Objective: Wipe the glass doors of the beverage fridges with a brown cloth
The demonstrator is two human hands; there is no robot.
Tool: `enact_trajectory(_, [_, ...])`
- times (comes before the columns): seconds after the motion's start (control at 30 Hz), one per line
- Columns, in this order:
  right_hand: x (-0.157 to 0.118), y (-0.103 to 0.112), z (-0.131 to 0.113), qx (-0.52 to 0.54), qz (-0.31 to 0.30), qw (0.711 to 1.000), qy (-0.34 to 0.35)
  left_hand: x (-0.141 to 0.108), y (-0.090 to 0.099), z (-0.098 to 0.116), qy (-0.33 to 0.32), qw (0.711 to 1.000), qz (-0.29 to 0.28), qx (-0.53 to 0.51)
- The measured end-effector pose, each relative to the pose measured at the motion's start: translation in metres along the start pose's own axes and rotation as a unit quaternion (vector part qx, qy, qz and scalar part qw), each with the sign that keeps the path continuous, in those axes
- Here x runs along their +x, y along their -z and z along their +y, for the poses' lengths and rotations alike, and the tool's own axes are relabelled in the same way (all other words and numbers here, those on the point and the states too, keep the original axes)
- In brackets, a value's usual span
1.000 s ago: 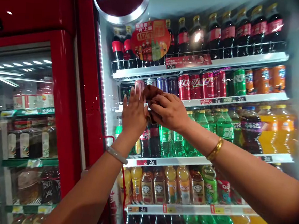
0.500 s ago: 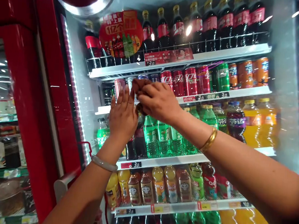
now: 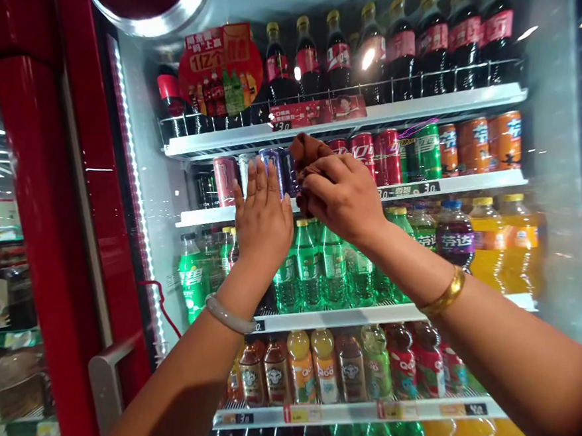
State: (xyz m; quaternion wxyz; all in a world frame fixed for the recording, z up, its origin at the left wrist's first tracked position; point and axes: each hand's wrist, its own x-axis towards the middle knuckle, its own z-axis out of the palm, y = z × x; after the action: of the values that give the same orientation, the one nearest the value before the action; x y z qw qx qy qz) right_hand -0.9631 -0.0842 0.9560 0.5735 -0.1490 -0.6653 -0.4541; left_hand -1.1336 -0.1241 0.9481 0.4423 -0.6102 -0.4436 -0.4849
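Observation:
My left hand [image 3: 263,219] is spread flat, fingers pointing up, against what looks like the glass door of a drinks cooler. Just right of it, my right hand [image 3: 345,192] is closed round a crumpled brown cloth [image 3: 308,154], which bulges out above and to the left of the fingers. The cloth seems pressed to the same glass. Behind the hands stand drink cans, among them a pink can [image 3: 224,180] and a blue can [image 3: 271,160]. Green soda bottles [image 3: 310,266] show below. A grey bangle is on my left wrist, a gold one on the right.
The cooler has a red frame [image 3: 70,242] with a grey handle [image 3: 105,381] at lower left. A round red sticker [image 3: 221,70] is at upper left. Cola bottles [image 3: 332,51] line the top shelf, and juice bottles [image 3: 323,366] a lower one. Another display cabinet [image 3: 2,317] stands at far left.
My right hand has moved to the right with the cloth, opening a gap from the left hand. My left hand has shifted slightly right and down, still flat. The view has shifted a little.

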Motion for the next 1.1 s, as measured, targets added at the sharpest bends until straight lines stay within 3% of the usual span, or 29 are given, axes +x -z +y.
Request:
enact_trajectory(0.07, [-0.014, 0.005, -0.001, -0.009, 0.02, 1.0, -0.02, -0.002, -0.003, 0.007, 0.016, 1.0, 0.002, 0.0])
enact_trajectory(0.13, [-0.023, 0.007, -0.003, -0.005, 0.013, 1.0, 0.005, -0.003, -0.006, 0.011, 0.026, 1.0, 0.002, 0.003])
enact_trajectory(0.27, [-0.005, 0.008, 0.013, -0.011, -0.031, 0.996, 0.088, 0.0, -0.007, 0.017, 0.016, 1.0, -0.004, 0.007])
enact_trajectory(0.4, [0.006, 0.019, 0.047, -0.034, -0.002, 0.999, 0.024, 0.011, -0.009, 0.034, -0.003, 1.0, -0.001, -0.001])
enact_trajectory(0.53, [-0.029, 0.033, 0.048, -0.038, 0.035, 0.999, -0.008, 0.017, -0.016, 0.059, -0.029, 0.999, -0.024, -0.009])
enact_trajectory(0.63, [-0.043, 0.036, 0.046, -0.032, 0.011, 0.999, 0.041, 0.018, -0.023, 0.073, -0.033, 0.998, -0.048, 0.001])
enact_trajectory(0.73, [-0.03, 0.041, 0.067, -0.042, -0.026, 0.994, 0.096, 0.019, -0.028, 0.084, -0.018, 0.998, -0.048, 0.024])
enact_trajectory(0.8, [-0.022, 0.047, 0.089, -0.049, -0.019, 0.996, 0.074, 0.021, -0.03, 0.092, -0.014, 0.998, -0.045, 0.04])
enact_trajectory(0.9, [-0.033, 0.061, 0.108, -0.064, 0.034, 0.997, -0.028, 0.023, -0.034, 0.108, -0.019, 0.998, -0.037, 0.052])
enact_trajectory(0.97, [-0.053, 0.068, 0.104, -0.071, 0.052, 0.995, -0.049, 0.024, -0.037, 0.12, -0.024, 0.998, -0.035, 0.053])
enact_trajectory(1.1, [-0.07, 0.07, 0.09, -0.052, 0.0, 0.998, 0.03, 0.028, -0.044, 0.138, -0.014, 0.997, -0.051, 0.053])
